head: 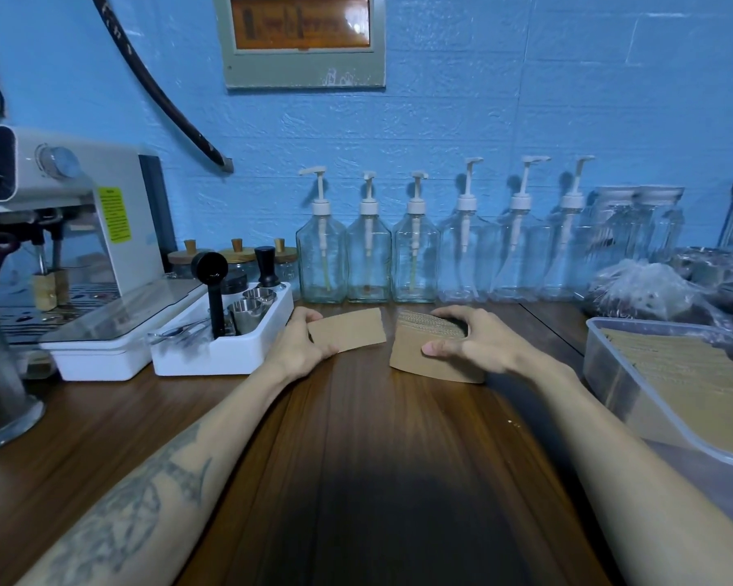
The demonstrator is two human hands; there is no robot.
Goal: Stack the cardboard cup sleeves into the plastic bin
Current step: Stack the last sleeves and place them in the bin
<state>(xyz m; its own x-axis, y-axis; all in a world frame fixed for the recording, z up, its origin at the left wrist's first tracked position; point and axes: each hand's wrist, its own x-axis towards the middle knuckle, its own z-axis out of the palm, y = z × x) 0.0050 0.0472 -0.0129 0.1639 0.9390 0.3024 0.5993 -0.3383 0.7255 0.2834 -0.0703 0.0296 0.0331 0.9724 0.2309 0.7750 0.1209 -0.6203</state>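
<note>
Left hand (pixel 299 342) fingers pinching single flat cardboard sleeve (pixel 348 330), held just above bench (pixel 356 437). Right hand (pixel 468 338) fingers curled over sleeve stack (pixel 424 361) standing on bench. Plastic bin (pixel 623 374) at right, sleeves already inside. Yellow label (pixel 114 214) on espresso machine (pixel 81 196), text unreadable.

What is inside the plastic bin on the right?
The plastic bin holds rows of flattened cardboard cup sleeves lying in it. Its floor beneath them is covered, and the bin's far right part runs out of frame.
</note>
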